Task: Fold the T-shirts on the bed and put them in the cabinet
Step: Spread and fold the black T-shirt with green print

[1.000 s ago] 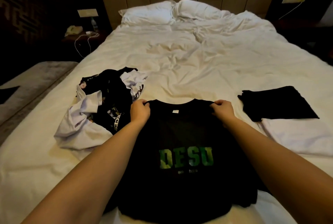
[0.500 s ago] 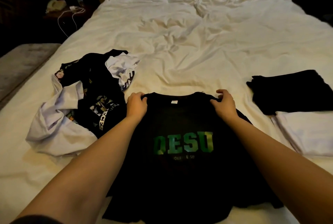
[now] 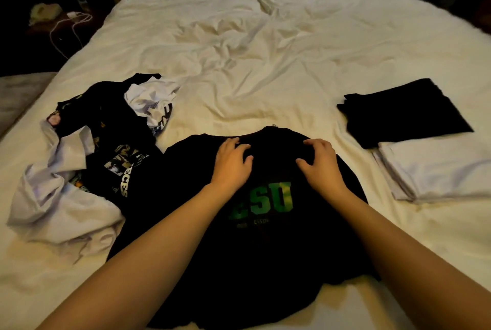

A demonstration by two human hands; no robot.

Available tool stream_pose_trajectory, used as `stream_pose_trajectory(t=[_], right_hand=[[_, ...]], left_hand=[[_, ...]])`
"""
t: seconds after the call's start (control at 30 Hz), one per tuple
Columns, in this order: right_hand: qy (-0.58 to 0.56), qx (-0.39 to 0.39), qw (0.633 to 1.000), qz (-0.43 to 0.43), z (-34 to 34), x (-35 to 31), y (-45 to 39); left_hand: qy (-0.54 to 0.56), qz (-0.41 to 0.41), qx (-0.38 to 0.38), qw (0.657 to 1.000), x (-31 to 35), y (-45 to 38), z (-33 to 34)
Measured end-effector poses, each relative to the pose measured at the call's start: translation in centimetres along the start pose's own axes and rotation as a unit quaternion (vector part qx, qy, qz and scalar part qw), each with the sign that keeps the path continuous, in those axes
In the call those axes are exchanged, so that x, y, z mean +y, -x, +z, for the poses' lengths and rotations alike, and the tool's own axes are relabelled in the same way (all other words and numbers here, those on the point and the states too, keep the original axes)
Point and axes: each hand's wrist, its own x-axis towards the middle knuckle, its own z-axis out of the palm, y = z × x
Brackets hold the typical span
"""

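Hands (left (image 3: 231,162), right (image 3: 320,161)) press black T-shirt (image 3: 265,244) flat on bed (image 3: 265,64).

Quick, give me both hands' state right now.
Left hand: open, fingers spread on the black T-shirt.
Right hand: open, fingers loosely bent, resting on it.

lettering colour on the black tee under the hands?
Green, on the black T-shirt spread on the bed; clearest in the head view.
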Motion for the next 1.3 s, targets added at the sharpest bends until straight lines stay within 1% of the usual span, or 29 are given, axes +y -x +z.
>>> stream_pose_trajectory(t=[0.13, 0.23, 0.3, 0.37, 0.43, 0.53, 0.67, 0.7, 0.77, 0.83, 0.87, 0.93, 1.0, 1.03, 1.1, 1.2, 1.3], right_hand=[[0.027, 0.017, 0.999, 0.025, -2.6, 1.8, 2.9], [0.076, 0.028, 0.996, 0.042, -4.0, 3.6, 4.7], [0.078, 0.022, 0.994, 0.073, -5.3, 4.7, 5.5], [0.067, -0.001, 0.992, 0.109, -6.9, 5.6, 5.8], [0.074, -0.033, 0.989, 0.122, -8.1, 6.5, 5.9], [0.018, -0.055, 0.99, 0.129, -9.2, 7.3, 5.9], [-0.094, -0.037, 0.984, 0.144, -10.6, 7.7, 5.4], [-0.096, -0.026, 0.985, 0.14, -10.8, 7.8, 5.4], [-0.063, -0.002, 0.992, 0.111, -10.9, 8.0, 5.8], [-0.028, 0.002, 0.995, 0.092, -10.7, 8.2, 6.3], [-0.005, -0.014, 0.995, 0.095, -10.6, 8.3, 6.5], [0.032, -0.081, 0.989, 0.122, -10.9, 8.6, 6.7], [0.022, -0.139, 0.979, 0.147, -11.5, 8.7, 6.7], [0.015, -0.148, 0.978, 0.144, -11.9, 8.7, 6.7], [0.009, -0.125, 0.984, 0.125, -13.0, 8.6, 6.4], [0.012, -0.032, 0.994, 0.1, -15.4, 8.2, 5.0], [0.059, 0.05, 0.995, 0.06, -17.8, 7.8, 3.0]], left_hand=[[0.026, 0.084, -0.079, 0.993, 4.2, 0.4, 1.9], [0.028, 0.125, -0.143, 0.981, 6.8, 0.2, 2.8], [0.013, 0.155, -0.182, 0.971, 8.4, 0.0, 3.3], [0.006, 0.167, -0.203, 0.965, 9.8, -0.3, 3.6], [0.004, 0.161, -0.197, 0.967, 10.9, -0.7, 3.9], [0.006, 0.146, -0.175, 0.974, 12.5, -1.5, 4.6], [-0.001, 0.131, -0.153, 0.979, 13.9, -2.7, 5.5], [0.0, 0.125, -0.143, 0.982, 14.2, -2.9, 5.7], [-0.009, 0.12, -0.125, 0.985, 14.5, -3.4, 6.1], [-0.035, 0.128, -0.124, 0.983, 15.0, -4.0, 6.6], [-0.049, 0.138, -0.127, 0.981, 15.2, -4.3, 6.7], [-0.073, 0.164, -0.145, 0.973, 15.7, -4.9, 7.0], [-0.103, 0.188, -0.159, 0.964, 16.1, -5.4, 7.2], [-0.107, 0.194, -0.157, 0.962, 16.2, -5.6, 7.3], [-0.055, 0.173, -0.153, 0.971, 16.2, -5.9, 7.3], [0.041, 0.113, -0.137, 0.983, 16.2, -6.1, 7.1], [0.069, 0.082, -0.087, 0.99, 16.9, -6.4, 6.9]])
